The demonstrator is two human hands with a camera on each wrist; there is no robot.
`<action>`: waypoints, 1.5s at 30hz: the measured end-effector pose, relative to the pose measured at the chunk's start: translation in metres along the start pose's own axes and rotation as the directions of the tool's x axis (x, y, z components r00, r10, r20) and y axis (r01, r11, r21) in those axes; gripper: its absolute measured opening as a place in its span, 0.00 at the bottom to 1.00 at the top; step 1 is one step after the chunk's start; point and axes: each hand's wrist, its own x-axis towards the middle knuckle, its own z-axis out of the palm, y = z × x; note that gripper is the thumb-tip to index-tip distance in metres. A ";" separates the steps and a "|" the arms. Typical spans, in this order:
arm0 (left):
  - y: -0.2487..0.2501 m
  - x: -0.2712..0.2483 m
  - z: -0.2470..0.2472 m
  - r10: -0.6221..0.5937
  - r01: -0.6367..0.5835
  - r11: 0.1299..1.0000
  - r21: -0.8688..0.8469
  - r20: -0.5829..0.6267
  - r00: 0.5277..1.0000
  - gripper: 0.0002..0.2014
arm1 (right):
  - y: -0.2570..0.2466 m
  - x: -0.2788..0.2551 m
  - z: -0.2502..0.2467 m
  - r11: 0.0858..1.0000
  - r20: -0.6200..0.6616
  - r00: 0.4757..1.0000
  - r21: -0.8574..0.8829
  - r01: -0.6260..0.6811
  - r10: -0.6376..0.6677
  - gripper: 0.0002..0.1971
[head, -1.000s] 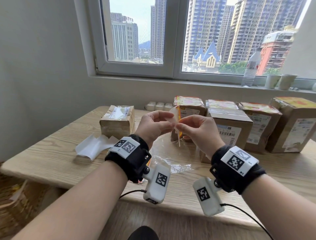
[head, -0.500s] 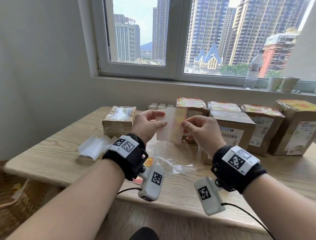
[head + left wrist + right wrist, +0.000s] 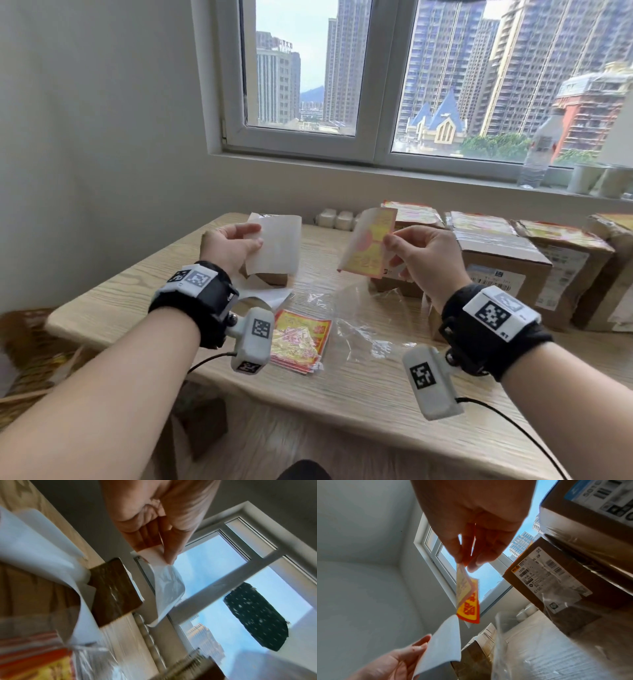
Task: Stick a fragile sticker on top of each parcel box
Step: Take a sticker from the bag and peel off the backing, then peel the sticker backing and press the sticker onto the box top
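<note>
Head view | right hand (image 3: 423, 260) fingers pinch peeled fragile sticker (image 3: 368, 245) mid-air | left hand (image 3: 233, 248) fingers pinch bare backing paper (image 3: 277, 245) | right-side boxes (image 3: 496, 246) stickered; far-left box (image 3: 274, 277) apparently remains | spare stickers (image 3: 299, 337) on desk (image 3: 342, 387).

A clear plastic bottle (image 3: 539, 150) and two pale cups (image 3: 584, 178) stand on the windowsill (image 3: 376, 171); a crumpled clear plastic bag (image 3: 370, 325) lies on the wooden bench (image 3: 359, 394); high-rise towers show outside
</note>
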 end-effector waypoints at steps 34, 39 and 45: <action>-0.036 0.036 -0.032 0.029 0.069 0.883 0.464 -0.200 0.979 0.08 | 0.001 0.010 0.014 0.998 0.030 0.999 -0.048 0.036 -0.035 0.02; 0.001 0.018 0.004 0.079 -0.051 0.934 0.355 -0.066 0.995 0.05 | -0.012 0.013 -0.003 0.988 -0.002 0.995 -0.118 0.098 -0.099 0.08; 0.065 -0.034 0.065 0.042 -0.094 0.984 0.152 0.312 0.949 0.10 | -0.038 0.002 -0.026 0.890 -0.002 0.944 -0.332 0.311 -0.330 0.07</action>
